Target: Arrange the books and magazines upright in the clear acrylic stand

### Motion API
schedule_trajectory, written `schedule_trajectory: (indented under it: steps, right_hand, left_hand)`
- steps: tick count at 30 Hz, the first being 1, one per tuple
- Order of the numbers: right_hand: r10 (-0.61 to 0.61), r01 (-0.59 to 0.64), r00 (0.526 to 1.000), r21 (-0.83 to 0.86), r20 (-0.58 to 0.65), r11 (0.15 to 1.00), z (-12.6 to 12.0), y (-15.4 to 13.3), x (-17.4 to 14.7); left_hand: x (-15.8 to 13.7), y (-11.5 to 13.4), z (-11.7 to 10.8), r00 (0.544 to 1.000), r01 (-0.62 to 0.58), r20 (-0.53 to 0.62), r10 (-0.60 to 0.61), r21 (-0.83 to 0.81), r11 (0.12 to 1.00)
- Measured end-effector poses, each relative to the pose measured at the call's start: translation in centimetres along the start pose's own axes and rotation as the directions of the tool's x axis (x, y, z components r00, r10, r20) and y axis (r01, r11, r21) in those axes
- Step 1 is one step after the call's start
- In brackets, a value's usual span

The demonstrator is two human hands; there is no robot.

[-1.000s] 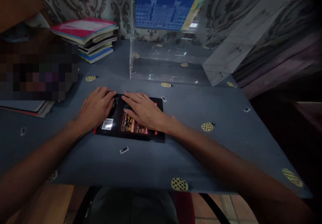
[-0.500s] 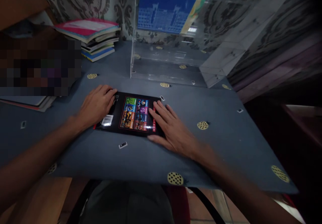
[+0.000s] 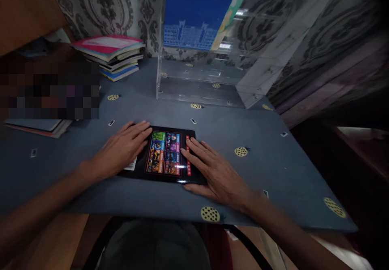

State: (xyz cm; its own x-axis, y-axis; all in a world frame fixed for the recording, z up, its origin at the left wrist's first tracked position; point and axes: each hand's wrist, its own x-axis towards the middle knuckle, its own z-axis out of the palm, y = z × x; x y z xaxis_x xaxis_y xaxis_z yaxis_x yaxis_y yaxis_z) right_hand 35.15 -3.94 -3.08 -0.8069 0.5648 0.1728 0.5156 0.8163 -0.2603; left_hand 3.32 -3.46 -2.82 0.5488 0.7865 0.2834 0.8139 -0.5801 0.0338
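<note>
A thin black book (image 3: 165, 154) lies flat near the front edge of the table, its cover showing a grid of small colourful pictures. My left hand (image 3: 126, 146) rests over its left end with the fingers stretched out, partly hiding a white barcode label (image 3: 131, 165). On the right end lies my right hand (image 3: 209, 164), fingers spread over a red strip and the thumb along the near edge. Both palms face down, and neither hand is wrapped round the book.
The table (image 3: 261, 173) has a grey-blue cover printed with pineapples. A clear acrylic stand (image 3: 197, 90) rises at the back, with a blue picture (image 3: 197, 11) behind or in it. A book stack (image 3: 118, 63) is back left; more books (image 3: 45, 128) lie below a pixelated patch.
The book and both hands have slid a little toward the table's front edge. My left hand now lies further over the book, covering more of the barcode. The view has tilted slightly.
</note>
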Motion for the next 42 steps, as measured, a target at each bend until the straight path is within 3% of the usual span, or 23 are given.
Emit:
schedule_trajectory:
  steps: [6, 9, 18, 24, 28, 32, 37, 40, 42]
  right_hand:
    - [-0.041, 0.041, 0.998, -0.015, 0.048, 0.999, -0.9, -0.4, -0.3]
    - [-0.092, 0.093, 0.994, -0.025, 0.054, 0.995, -0.7, -1.6, 0.6]
    - [-0.118, 0.118, 0.993, 0.032, -0.021, 0.992, 1.0, -3.1, 0.9]
    - [-0.108, 0.115, 0.991, 0.089, -0.083, 0.989, 0.7, -3.2, 0.5]
    - [-0.063, 0.099, 0.987, 0.246, -0.150, 0.964, 0.2, -2.3, 0.4]
    - [0.114, 0.005, 0.977, 0.553, -0.179, 0.833, -1.0, -1.3, 0.6]
    - [0.316, -0.122, 0.942, 0.762, -0.113, 0.636, -1.9, -1.0, 1.9]
    - [0.415, -0.144, 0.897, 0.788, -0.151, 0.598, -1.7, -0.4, 3.1]
    - [0.461, -0.142, 0.873, 0.822, -0.159, 0.552, -1.4, 0.0, 4.1]
  left_hand:
    - [-1.5, 6.1, -0.5, 0.979, -0.173, 0.099, 0.177, -0.047, 0.984]
    - [-1.8, 7.9, -0.7, 0.973, -0.199, 0.110, 0.204, -0.047, 0.979]
    - [-3.4, 7.0, -0.5, 0.988, -0.148, -0.033, 0.151, 0.082, 0.986]
    - [-3.2, 7.7, -1.8, 0.951, -0.246, -0.094, 0.293, 0.340, 0.908]
    - [-2.6, 7.5, -2.9, 0.920, -0.271, -0.166, 0.355, 0.387, 0.882]
    - [-1.8, 6.9, -4.7, 0.956, -0.246, -0.123, 0.267, 0.162, 0.955]
    - [0.9, 4.8, -8.1, 0.986, -0.069, 0.123, 0.112, -0.311, 0.948]
    - [3.9, 2.6, -10.1, 0.967, 0.071, 0.252, 0.037, -0.407, 0.911]
    - [6.3, 1.1, -11.1, 0.970, 0.045, 0.238, 0.057, -0.402, 0.914]
